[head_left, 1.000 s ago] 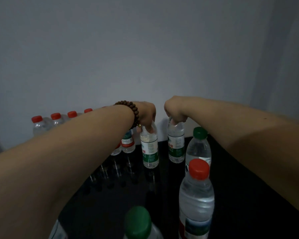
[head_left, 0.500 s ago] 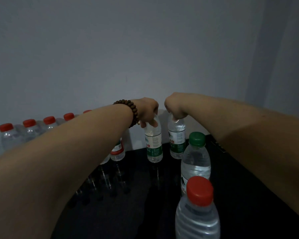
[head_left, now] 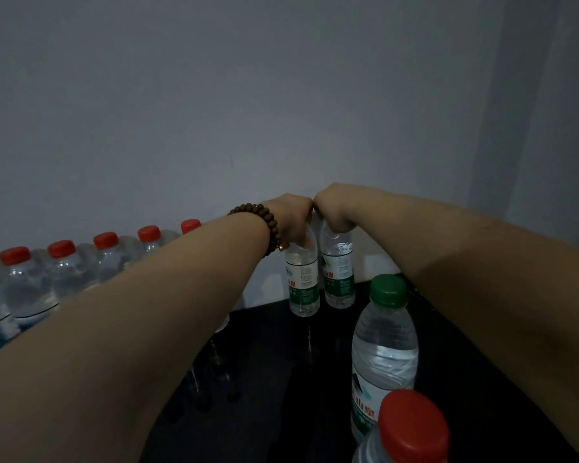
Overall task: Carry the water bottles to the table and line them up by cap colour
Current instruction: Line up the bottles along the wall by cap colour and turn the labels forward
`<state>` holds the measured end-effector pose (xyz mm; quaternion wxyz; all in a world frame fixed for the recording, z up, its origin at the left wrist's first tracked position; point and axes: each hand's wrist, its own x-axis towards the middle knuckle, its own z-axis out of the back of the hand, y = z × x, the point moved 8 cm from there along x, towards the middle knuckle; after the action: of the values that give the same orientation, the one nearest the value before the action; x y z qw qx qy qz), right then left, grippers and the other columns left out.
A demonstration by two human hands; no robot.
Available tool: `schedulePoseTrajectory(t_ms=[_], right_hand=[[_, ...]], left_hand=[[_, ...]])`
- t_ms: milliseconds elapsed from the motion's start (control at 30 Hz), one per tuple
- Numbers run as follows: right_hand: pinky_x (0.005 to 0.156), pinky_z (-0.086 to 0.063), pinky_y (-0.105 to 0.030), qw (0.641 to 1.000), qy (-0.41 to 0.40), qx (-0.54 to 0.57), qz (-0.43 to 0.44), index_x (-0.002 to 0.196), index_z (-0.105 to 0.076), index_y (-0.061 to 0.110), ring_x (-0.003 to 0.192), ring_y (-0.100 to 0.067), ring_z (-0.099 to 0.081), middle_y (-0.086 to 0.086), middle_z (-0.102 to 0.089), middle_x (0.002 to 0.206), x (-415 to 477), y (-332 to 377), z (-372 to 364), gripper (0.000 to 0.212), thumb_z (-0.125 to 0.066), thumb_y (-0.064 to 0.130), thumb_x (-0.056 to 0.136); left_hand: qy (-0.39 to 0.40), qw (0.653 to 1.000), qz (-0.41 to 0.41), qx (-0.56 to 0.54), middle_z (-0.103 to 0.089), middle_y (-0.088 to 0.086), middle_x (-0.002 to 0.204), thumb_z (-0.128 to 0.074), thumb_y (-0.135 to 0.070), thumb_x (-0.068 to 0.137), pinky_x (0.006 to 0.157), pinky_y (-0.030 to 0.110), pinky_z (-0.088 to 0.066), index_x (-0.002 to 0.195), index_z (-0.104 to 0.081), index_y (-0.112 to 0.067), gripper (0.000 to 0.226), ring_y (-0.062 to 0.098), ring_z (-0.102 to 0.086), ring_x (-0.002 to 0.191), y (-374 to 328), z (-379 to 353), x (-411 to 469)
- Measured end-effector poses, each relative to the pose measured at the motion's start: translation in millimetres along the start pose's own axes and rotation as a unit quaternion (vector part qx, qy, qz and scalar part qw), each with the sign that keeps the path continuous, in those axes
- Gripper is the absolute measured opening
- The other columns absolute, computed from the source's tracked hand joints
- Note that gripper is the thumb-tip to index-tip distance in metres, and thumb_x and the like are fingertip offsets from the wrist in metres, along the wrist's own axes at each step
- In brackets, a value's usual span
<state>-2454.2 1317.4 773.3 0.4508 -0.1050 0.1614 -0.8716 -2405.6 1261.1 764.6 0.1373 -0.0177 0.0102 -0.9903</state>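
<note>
Both arms reach to the far edge of the black table (head_left: 268,379). My left hand (head_left: 290,217), with a bead bracelet at the wrist, is closed over the top of a green-labelled bottle (head_left: 302,282). My right hand (head_left: 333,208) grips the top of a second green-labelled bottle (head_left: 339,279) right beside it. Both caps are hidden under the fingers. The two bottles stand upright by the wall, nearly touching. A row of red-capped bottles (head_left: 106,240) runs along the wall to the left, partly hidden by my left arm.
Close to me stand a green-capped bottle (head_left: 385,342) and, at the bottom edge, a red-capped bottle (head_left: 413,426). A grey wall rises just behind the table. The dark tabletop between my arms shows only reflections.
Both hands have pushed their bottles farther toward the wall and closer together, until the hands touch. The view has shifted, so more red-capped bottles show at the left.
</note>
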Motion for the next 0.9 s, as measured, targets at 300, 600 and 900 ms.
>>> schedulePoseTrajectory(t_ms=[300,600,900], right_hand=[[0.086,-0.056,-0.038,0.999,-0.011,0.036,-0.015,0.118,-0.068,0.014,0.095,-0.028,-0.066,-0.008,-0.069,0.108,14,-11,-8,0.030,-0.074,0.016,0.088],[0.095,-0.054,-0.040,0.998,-0.006,0.058,-0.012,0.129,-0.062,0.014,0.109,-0.030,-0.064,-0.009,-0.067,0.123,10,-13,-11,0.040,-0.073,0.017,0.090],[0.088,-0.050,-0.041,0.984,-0.026,0.166,-0.065,0.145,-0.030,0.008,0.116,-0.037,-0.058,-0.022,-0.057,0.131,-11,-23,2,0.076,-0.079,0.013,0.087]], left_hand=[[-0.059,0.998,-0.006,-0.017,-0.051,0.000,0.093,-0.085,-0.026,0.083,0.064,0.031,-0.044,0.118,-0.046,-0.014,0.053,0.018,-0.055,0.075,2,-2,19],[-0.066,0.996,0.054,-0.025,-0.050,0.004,0.089,-0.083,-0.019,0.083,0.060,0.031,-0.044,0.121,-0.044,-0.007,0.056,0.023,-0.055,0.082,-1,-2,21],[-0.053,0.995,0.076,-0.038,-0.054,0.015,0.124,-0.085,-0.028,0.084,0.082,0.036,-0.054,0.139,-0.035,-0.007,0.077,0.029,-0.061,0.109,-5,3,-1]])
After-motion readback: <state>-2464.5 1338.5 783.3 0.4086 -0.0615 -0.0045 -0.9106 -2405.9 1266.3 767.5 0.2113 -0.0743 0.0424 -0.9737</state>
